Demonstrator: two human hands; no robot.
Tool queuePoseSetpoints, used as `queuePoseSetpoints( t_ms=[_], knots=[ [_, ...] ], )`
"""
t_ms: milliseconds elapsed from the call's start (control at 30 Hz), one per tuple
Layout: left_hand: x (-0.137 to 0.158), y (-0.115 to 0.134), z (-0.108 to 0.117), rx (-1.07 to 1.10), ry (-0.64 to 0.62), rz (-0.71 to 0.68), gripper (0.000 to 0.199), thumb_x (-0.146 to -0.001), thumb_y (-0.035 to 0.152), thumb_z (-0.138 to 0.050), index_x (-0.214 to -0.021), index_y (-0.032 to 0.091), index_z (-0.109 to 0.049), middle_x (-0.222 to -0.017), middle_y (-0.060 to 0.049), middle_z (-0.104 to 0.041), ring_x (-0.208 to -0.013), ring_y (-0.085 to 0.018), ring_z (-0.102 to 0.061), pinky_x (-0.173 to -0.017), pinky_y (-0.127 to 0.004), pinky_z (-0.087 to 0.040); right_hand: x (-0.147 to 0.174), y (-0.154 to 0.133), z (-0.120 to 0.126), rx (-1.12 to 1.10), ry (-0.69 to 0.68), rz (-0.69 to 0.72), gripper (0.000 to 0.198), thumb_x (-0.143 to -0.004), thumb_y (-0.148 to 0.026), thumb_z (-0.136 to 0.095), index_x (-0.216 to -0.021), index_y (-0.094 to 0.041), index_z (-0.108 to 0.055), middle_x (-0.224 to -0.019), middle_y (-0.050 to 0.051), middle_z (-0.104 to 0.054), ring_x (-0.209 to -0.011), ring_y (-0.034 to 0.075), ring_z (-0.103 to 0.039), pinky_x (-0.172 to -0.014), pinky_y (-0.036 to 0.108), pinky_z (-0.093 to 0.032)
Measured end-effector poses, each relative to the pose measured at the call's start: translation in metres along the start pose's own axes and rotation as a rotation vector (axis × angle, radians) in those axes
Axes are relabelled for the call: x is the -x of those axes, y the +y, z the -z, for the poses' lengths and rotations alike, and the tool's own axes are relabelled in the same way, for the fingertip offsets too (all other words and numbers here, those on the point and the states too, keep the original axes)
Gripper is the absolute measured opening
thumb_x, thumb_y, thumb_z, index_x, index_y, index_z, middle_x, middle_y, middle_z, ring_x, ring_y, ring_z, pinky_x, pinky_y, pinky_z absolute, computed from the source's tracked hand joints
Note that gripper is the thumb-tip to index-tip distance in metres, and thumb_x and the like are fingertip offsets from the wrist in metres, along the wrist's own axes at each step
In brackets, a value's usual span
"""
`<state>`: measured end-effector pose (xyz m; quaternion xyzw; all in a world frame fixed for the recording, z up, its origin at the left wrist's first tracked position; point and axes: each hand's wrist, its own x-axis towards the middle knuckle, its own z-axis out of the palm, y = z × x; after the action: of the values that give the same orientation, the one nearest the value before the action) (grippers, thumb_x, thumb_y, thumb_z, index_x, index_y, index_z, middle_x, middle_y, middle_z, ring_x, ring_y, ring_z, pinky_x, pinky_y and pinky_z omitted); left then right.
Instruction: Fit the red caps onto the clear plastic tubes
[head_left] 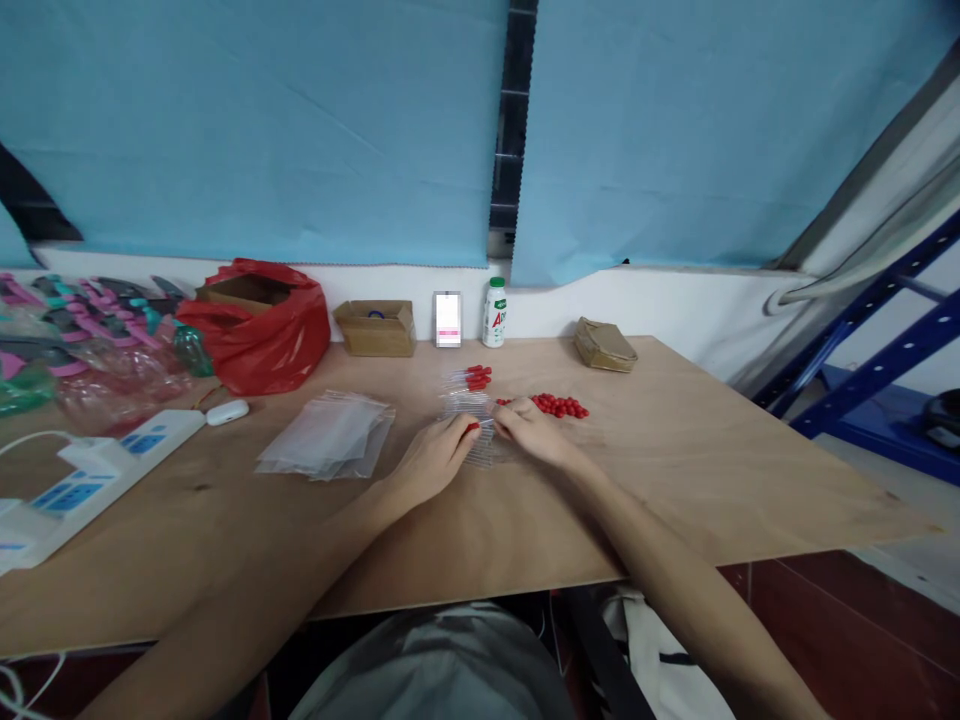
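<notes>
My left hand (436,456) is closed, with a small red piece (472,427) pinched at its fingertips. My right hand (534,430) meets it from the right, closed on a thin metal rod (486,422) whose end points at the red piece. Whether the two parts touch is too small to tell. Under and between the hands lie several loose thin rods (478,458). Just beyond them, several rods with red ends (478,378) are grouped together. A pile of small red pieces (564,406) lies behind my right hand, which partly hides it.
Clear zip bags (328,437) lie left of my hands. A power strip (112,480), red plastic bag (259,330) and spray bottles (105,350) stand farther left. Along the wall are a cardboard box (377,332), phone (448,320), white bottle (494,315) and brown packet (604,345).
</notes>
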<state>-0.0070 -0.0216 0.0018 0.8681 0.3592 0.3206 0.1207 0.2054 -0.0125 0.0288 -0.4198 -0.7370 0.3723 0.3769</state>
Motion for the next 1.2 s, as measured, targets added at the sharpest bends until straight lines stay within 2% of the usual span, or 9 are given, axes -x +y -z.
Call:
queuePoseSetpoints(
  t_ms=[300,433,600,733,833,900,967,1100,1200],
  knots=[
    [-0.004,0.003,0.014,0.067,-0.089,-0.170,0.032,-0.110,0.033,-0.043,-0.090,0.020,-0.063,-0.087,-0.004,-0.066,-0.083,-0.019,-0.060,-0.076,-0.031,-0.044,0.005,0.003,0.024,-0.110,-0.202,0.055,0.060,-0.101,-0.055,-0.050,-0.052,-0.022,-0.041,-0.051,-0.006,-0.035,-0.053,0.010,-0.030,-0.062,0.030,-0.028],
    [-0.005,0.004,0.018,0.063,-0.114,-0.183,0.036,-0.110,0.033,-0.042,-0.085,0.021,-0.064,-0.085,-0.004,-0.065,-0.082,-0.019,-0.059,-0.076,-0.032,-0.043,0.006,0.002,0.027,-0.080,-0.226,0.047,0.061,-0.102,-0.057,-0.050,-0.053,-0.022,-0.040,-0.051,-0.006,-0.034,-0.054,0.010,-0.030,-0.062,0.030,-0.028],
    [-0.004,-0.003,0.022,0.034,-0.067,-0.152,0.032,-0.109,0.034,-0.044,-0.088,0.021,-0.065,-0.086,-0.005,-0.066,-0.083,-0.020,-0.061,-0.075,-0.031,-0.042,0.006,0.001,0.030,-0.079,-0.143,0.060,0.063,-0.101,-0.062,-0.050,-0.053,-0.023,-0.037,-0.052,-0.006,-0.032,-0.055,0.011,-0.028,-0.060,0.030,-0.027],
    [-0.002,-0.014,0.029,0.055,0.017,-0.046,0.032,-0.108,0.035,-0.045,-0.085,0.021,-0.063,-0.083,-0.002,-0.067,-0.079,-0.017,-0.061,-0.072,-0.029,-0.040,0.004,0.009,0.044,-0.141,0.081,0.056,0.066,-0.102,-0.066,-0.047,-0.052,-0.024,-0.034,-0.050,-0.005,-0.030,-0.052,0.011,-0.027,-0.057,0.031,-0.025],
    [-0.003,-0.019,0.032,0.047,0.052,-0.006,0.038,-0.108,0.038,-0.044,-0.079,0.020,-0.060,-0.076,0.000,-0.063,-0.072,-0.016,-0.058,-0.068,-0.029,-0.037,0.002,0.013,0.049,-0.159,0.194,0.084,0.063,-0.101,-0.071,-0.048,-0.060,-0.023,-0.047,-0.054,-0.004,-0.036,-0.053,0.012,-0.032,-0.056,0.030,-0.026],
    [-0.004,-0.018,0.029,0.032,0.060,-0.012,0.039,-0.109,0.039,-0.045,-0.078,0.020,-0.060,-0.075,0.000,-0.062,-0.071,-0.016,-0.057,-0.068,-0.029,-0.037,0.001,0.012,0.044,-0.162,0.262,0.107,0.058,-0.099,-0.073,-0.050,-0.072,-0.022,-0.053,-0.060,-0.004,-0.041,-0.057,0.013,-0.035,-0.056,0.028,-0.029],
    [-0.004,-0.015,0.024,0.009,0.068,-0.021,0.039,-0.109,0.040,-0.046,-0.080,0.020,-0.063,-0.076,0.000,-0.064,-0.072,-0.016,-0.058,-0.069,-0.029,-0.037,0.000,0.010,0.034,-0.171,0.281,0.110,0.056,-0.099,-0.074,-0.050,-0.076,-0.023,-0.051,-0.065,-0.004,-0.041,-0.060,0.013,-0.036,-0.057,0.027,-0.030],
    [-0.004,-0.009,0.016,-0.080,0.032,-0.101,0.033,-0.109,0.041,-0.048,-0.095,0.023,-0.072,-0.086,-0.003,-0.071,-0.080,-0.018,-0.062,-0.074,-0.030,-0.041,0.000,0.012,0.006,-0.108,0.104,0.011,0.062,-0.096,-0.076,-0.052,-0.065,-0.023,-0.040,-0.062,-0.005,-0.034,-0.060,0.011,-0.031,-0.057,0.027,-0.025],
    [-0.003,-0.008,0.015,-0.170,-0.009,-0.163,0.033,-0.109,0.042,-0.050,-0.098,0.023,-0.075,-0.090,-0.005,-0.073,-0.087,-0.021,-0.064,-0.076,-0.032,-0.042,0.000,0.013,-0.011,-0.119,0.031,0.030,0.065,-0.094,-0.075,-0.054,-0.061,-0.024,-0.031,-0.061,-0.006,-0.027,-0.059,0.010,-0.025,-0.057,0.027,-0.023]
  ],
)
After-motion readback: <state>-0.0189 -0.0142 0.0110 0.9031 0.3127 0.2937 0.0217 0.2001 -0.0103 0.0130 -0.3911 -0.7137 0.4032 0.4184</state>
